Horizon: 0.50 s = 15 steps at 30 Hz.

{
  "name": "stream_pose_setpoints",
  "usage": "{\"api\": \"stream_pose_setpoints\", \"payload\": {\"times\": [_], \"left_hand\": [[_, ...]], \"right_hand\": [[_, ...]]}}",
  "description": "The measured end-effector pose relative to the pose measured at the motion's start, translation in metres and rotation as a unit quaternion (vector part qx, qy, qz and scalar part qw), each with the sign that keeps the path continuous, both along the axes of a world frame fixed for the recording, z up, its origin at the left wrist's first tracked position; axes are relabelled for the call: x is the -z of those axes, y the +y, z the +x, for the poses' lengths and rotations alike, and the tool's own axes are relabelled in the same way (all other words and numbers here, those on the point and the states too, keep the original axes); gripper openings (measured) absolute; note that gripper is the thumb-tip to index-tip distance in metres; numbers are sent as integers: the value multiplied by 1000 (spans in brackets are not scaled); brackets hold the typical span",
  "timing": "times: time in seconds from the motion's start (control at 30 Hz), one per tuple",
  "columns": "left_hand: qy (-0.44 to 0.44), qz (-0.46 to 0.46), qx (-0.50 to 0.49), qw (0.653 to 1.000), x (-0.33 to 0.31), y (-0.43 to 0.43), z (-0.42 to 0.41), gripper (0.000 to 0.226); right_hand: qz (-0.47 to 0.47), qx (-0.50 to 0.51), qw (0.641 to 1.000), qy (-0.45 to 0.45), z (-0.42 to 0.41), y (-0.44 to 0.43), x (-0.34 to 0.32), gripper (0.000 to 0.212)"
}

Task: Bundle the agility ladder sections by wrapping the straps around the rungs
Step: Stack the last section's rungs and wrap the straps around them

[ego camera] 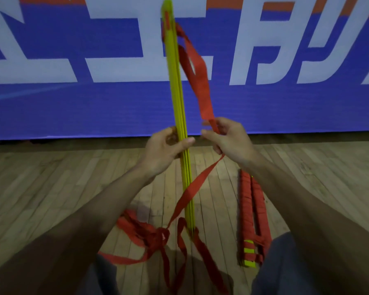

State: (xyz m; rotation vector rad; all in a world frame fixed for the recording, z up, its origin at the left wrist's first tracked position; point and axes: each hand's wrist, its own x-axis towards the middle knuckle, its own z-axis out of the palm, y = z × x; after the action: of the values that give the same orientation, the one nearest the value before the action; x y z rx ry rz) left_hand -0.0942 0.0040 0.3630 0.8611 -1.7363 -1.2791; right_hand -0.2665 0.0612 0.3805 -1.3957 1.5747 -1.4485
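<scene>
- Wooden floor [73,177] meets a blue banner [94,107] with white lettering.
- My left hand [164,150] grips the upright stack of yellow rungs [175,81].
- My right hand [228,139] pinches a red strap [199,86] just beside them.
- Loose straps [156,235] tangle at the rungs' foot; a wrapped bundle [251,209] lies to the right.

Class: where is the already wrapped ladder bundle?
The wrapped bundle lies on the wooden floor, lower right in the head view, right of the yellow rungs.

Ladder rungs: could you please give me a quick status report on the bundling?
Left hand grips rungs upright. Right hand pinches strap, not yet wrapped. Loose tangle on floor at base.
</scene>
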Motion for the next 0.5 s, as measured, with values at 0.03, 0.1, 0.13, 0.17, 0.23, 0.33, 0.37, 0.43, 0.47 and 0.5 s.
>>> {"api": "stream_pose_setpoints", "payload": {"times": [0.03, 0.1, 0.13, 0.17, 0.23, 0.33, 0.37, 0.43, 0.47, 0.5], "left_hand": [[14, -7, -19, 1000, -2, -4, 2, 14], [33, -25, -68, 997, -3, -12, 6, 16], [32, -44, -97, 994, -2, -15, 9, 20], [23, -68, -125, 990, -2, -18, 11, 23], [9, -109, -179, 978, -1, -24, 15, 26], [-14, -139, -255, 957, -1, -32, 22, 36], [-26, -143, -275, 950, -2, -34, 24, 37], [-42, -143, -298, 943, -1, -37, 28, 37], [-47, -141, -302, 942, -1, -39, 30, 37], [-50, -140, -301, 942, -1, -40, 32, 36]], "right_hand": [[14, -13, 1000, 4, 0, 0, 3, 10], [47, -44, 997, 30, 3, 0, 8, 5], [71, -59, 994, 60, 4, 0, 11, 5], [99, -76, 988, 95, 6, 1, 13, 8], [151, -120, 970, 148, 10, 2, 18, 16], [207, -197, 945, 157, 16, 6, 21, 22], [221, -222, 939, 141, 18, 7, 20, 23], [239, -249, 935, 78, 20, 11, 18, 23], [243, -240, 938, 62, 20, 12, 16, 23], [241, -211, 944, 79, 19, 13, 13, 24]]}}
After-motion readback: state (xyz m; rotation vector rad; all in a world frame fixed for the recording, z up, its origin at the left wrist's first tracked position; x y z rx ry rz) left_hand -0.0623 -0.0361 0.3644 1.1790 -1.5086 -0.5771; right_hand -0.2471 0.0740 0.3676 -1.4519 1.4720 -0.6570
